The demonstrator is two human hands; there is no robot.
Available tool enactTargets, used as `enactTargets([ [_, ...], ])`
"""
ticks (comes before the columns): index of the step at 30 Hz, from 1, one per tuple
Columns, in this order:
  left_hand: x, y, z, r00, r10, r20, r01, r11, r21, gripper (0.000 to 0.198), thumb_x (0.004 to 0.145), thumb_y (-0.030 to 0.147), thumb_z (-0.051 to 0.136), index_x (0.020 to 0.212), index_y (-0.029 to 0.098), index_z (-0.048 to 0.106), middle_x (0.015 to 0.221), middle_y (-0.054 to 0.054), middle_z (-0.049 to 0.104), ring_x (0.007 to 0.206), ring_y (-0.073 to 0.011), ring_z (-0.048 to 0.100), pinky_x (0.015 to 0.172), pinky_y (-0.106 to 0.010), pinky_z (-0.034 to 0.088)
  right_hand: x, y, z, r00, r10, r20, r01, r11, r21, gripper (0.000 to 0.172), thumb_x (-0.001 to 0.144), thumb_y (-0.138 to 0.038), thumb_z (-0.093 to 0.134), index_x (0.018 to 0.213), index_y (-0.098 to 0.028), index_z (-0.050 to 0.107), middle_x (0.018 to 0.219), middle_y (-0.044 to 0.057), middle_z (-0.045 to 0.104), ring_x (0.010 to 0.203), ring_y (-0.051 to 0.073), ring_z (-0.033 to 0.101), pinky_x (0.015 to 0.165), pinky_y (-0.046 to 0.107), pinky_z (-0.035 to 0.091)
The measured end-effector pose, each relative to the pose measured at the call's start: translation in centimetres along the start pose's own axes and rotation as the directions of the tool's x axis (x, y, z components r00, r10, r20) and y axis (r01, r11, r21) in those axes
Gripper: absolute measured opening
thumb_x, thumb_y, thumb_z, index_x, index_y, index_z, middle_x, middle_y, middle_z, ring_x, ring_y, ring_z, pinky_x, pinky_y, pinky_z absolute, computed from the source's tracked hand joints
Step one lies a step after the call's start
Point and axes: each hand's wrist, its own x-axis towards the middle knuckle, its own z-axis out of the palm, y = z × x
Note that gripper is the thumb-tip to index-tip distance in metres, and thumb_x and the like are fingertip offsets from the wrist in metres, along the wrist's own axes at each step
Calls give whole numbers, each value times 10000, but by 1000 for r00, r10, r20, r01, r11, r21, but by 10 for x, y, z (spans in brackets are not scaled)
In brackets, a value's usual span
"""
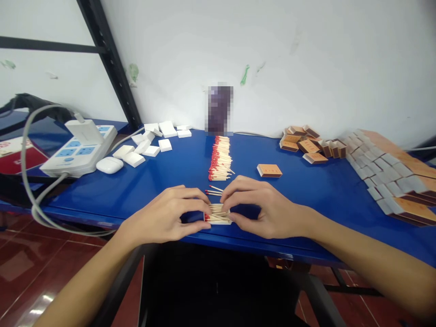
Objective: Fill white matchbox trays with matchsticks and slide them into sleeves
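A small white matchbox tray [220, 223] lies near the table's front edge, filled with red-tipped matches [215, 212]. My left hand [170, 211] grips its left end, thumb at the near corner and fingers at the far one. At the right end, my right hand [262, 206] holds the tray between thumb and fingers, partly covering the matches. Just beyond the tray lie a few loose matches [214, 192], close to my right fingertips. Farther back stretches a long pile of matches [220, 159], heads to the left. An orange matchbox sleeve [270, 170] rests beyond my right hand.
White trays [134, 159] are scattered at the back left, beside a white earbud case [109, 165] and a power strip [80, 150] with cables. Orange sleeves [308, 146] are heaped at the back right. Stacked matchboxes [391, 172] stand along the right side.
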Motion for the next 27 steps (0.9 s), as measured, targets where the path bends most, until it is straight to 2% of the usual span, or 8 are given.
enactTargets([
  [6,0,0,1,1000,-6,-2,6,1000,20,153,916,329,646,1011,219,695,1102,-19,686,876,-147,648,858,-292,432,-1,4,0,985,78,151,-79,997,1,54,898,-231,601,917,-182,589,1033,58,563,939,165,540,859,333,470],
  [11,0,0,1,1000,14,-16,-14,1000,15,140,911,310,652,1008,215,686,1086,-21,695,886,-150,652,860,-290,433,0,6,7,983,121,141,-124,992,9,70,937,-236,548,889,-185,544,990,41,512,876,148,501,804,310,451],
  [18,0,1,0,1000,9,-14,-9,1000,20,160,919,315,644,1038,224,701,1121,-23,686,946,-157,650,876,-284,444,-1,6,4,981,84,173,-96,993,64,49,927,-195,551,882,-180,561,1040,48,489,924,155,489,866,333,434],
  [24,2,1,0,1000,-12,-9,12,1000,11,306,911,340,658,1194,227,630,1101,-17,714,966,-166,661,894,-314,437,-1,8,1,984,82,160,-96,992,81,97,886,-90,528,897,-182,559,1028,48,496,923,154,494,854,319,444],
  [27,2,1,0,1000,3,-13,-3,1000,28,251,922,339,641,1141,218,659,1105,-22,718,978,-174,664,915,-324,435,-1,8,3,984,82,159,-97,992,84,101,885,-90,525,904,-185,549,1024,48,499,914,153,500,847,318,451],
])
